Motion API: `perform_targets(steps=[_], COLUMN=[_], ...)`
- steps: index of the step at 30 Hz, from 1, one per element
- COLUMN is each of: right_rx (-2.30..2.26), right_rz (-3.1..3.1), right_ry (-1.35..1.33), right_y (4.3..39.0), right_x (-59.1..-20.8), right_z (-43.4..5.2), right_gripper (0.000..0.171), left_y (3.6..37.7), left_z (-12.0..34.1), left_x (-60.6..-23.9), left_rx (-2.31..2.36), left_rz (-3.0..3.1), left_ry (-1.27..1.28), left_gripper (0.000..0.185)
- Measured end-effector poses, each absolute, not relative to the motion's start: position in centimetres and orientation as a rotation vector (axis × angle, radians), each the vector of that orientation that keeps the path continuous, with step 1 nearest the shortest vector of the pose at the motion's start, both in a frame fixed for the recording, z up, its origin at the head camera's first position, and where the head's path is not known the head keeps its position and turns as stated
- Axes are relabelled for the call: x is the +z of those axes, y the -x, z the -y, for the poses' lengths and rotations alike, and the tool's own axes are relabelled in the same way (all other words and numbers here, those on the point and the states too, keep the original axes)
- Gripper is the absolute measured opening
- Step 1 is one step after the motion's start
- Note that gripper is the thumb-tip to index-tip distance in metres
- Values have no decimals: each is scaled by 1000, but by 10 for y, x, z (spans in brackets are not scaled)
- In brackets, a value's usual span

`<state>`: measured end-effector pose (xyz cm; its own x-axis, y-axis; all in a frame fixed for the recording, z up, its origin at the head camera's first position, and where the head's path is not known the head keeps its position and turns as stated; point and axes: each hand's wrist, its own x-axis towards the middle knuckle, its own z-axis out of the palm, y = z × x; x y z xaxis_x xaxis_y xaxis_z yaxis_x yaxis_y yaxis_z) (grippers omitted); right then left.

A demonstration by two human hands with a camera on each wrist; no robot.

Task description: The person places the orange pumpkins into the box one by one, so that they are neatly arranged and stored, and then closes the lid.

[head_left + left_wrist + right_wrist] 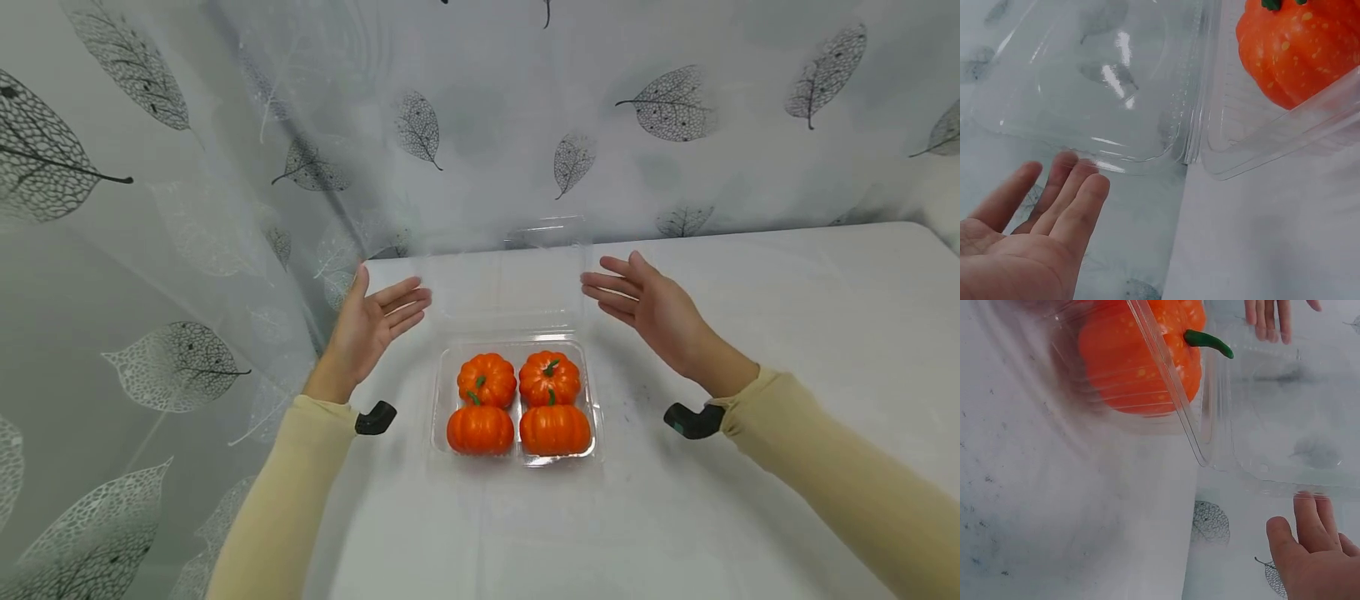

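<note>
A clear plastic clamshell box stands on the white table with small orange pumpkins in its base, two in front and two behind. Its transparent lid is raised behind the base, joined along the back edge. My left hand is at the lid's left side, fingers extended and fingertips at the rim. On the opposite side my right hand holds its fingers out towards the lid's right edge. In both wrist views the fingertips are close to or touching the lid; exact contact is hard to tell.
The white table extends to the right and in front of the box. A curtain printed with grey leaves hangs behind the table and along its left side.
</note>
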<state>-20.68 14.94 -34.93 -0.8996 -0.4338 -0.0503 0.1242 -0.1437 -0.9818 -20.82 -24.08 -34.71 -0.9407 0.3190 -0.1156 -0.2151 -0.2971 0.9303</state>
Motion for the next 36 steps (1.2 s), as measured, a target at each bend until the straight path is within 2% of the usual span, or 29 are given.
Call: perform_targets(steps=[9, 13, 16, 21, 25, 33, 36], right_rx=[-2138, -2159, -2151, -2049, -1941, -1780, -1727], right_rz=[-1897, -1908, -1957, -2217, -2377, -2457, -2463], right_ry=[428, 376, 317, 345, 438, 512, 521], right_y=[198, 195, 191, 179, 167, 145, 138], right_x=[-348, -351, -356, -366, -376, -390, -395], right_z=[-147, -146, -145, -145, -146, -147, -148], right_gripper=[59, 62, 63, 50, 43, 51, 55], left_y=[199, 197, 193, 184, 170, 137, 126], left_z=[232, 229, 226, 222, 223, 225, 223], left_x=[-356, -363, -368, -377, -383, -388, -384], left_rx=[2444, 2466, 2453, 2383, 2253, 2069, 1995], left_rz=[-1641, -1689, -1790, -2026, -2227, -2368, -2365], left_ry=[-256, -239, -187, -54, -5, -158, -191], left_gripper=[82, 80, 72, 50, 45, 31, 36])
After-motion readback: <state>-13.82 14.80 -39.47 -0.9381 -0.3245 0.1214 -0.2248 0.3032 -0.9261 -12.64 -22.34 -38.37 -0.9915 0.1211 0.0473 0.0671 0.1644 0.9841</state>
